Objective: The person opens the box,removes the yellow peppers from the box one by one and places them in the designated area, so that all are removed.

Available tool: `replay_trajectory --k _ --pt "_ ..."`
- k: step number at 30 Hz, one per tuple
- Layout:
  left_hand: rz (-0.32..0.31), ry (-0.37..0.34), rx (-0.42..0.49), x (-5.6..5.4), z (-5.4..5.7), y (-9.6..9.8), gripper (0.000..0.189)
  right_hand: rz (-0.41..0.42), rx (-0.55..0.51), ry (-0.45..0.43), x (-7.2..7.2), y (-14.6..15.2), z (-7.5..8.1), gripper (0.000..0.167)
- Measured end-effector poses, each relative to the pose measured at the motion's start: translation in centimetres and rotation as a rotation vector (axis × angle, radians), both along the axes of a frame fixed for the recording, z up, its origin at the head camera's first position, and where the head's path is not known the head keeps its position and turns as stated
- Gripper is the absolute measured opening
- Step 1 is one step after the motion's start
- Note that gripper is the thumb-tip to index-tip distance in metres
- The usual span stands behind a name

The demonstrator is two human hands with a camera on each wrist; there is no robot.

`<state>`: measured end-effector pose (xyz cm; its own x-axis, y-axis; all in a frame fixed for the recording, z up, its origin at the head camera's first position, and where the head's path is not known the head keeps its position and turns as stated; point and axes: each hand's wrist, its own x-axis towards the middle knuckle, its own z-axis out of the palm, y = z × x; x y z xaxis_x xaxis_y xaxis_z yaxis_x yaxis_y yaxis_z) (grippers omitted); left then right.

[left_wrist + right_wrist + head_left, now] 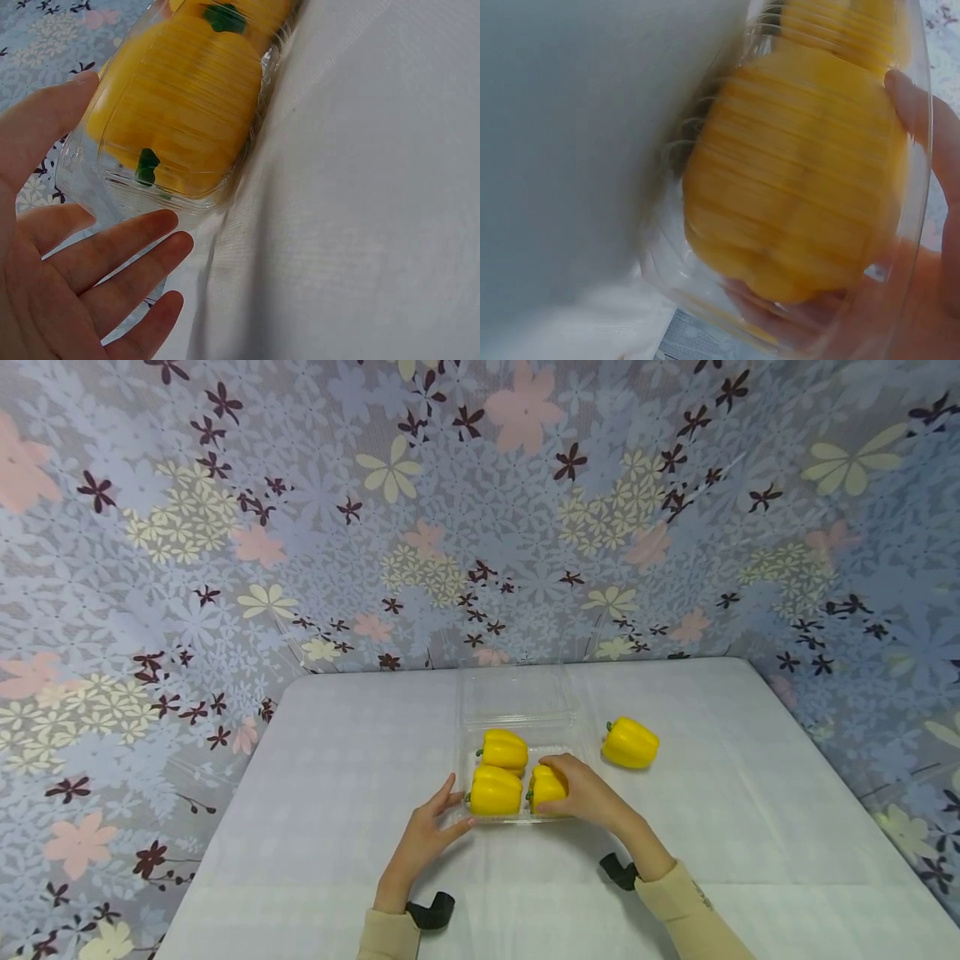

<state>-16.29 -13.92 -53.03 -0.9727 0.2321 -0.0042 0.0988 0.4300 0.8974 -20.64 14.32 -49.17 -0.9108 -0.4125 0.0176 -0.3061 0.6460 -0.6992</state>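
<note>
A clear plastic clamshell container [551, 750] lies on the table with its lid [513, 695] folded back toward the wall. Two yellow bell peppers sit in its left half, one behind [505, 749] and one in front [495, 792]. In the front right part, my right hand [594, 795] grips a third yellow bell pepper [795, 172] from above and the side, inside the container wall. My left hand [426, 841] is spread with fingers extended at the container's left front corner, thumb by the front edge. Green stems [147, 166] point left.
Another yellow bell pepper [631, 743] lies on the table to the right of the container. A pale checked cloth [360, 760] covers the table. Behind it rises a wall of flowered fabric [450, 527]. Black straps [432, 912] are on both wrists.
</note>
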Motion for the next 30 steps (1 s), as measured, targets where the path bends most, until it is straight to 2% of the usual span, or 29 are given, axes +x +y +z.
replay_trajectory --k 6,17,30 --pt "0.001 -0.004 0.009 0.1 0.0 0.0 0.08 -0.013 0.009 0.036 0.1 -0.2 0.0 0.07" --pt "-0.017 0.035 0.007 0.1 0.1 0.0 0.081 -0.055 0.039 0.073 0.3 -0.1 0.1 0.072" --pt "-0.013 0.02 0.01 0.1 0.1 -0.1 0.081 -0.097 0.016 0.086 -0.3 0.3 2.0 0.076"
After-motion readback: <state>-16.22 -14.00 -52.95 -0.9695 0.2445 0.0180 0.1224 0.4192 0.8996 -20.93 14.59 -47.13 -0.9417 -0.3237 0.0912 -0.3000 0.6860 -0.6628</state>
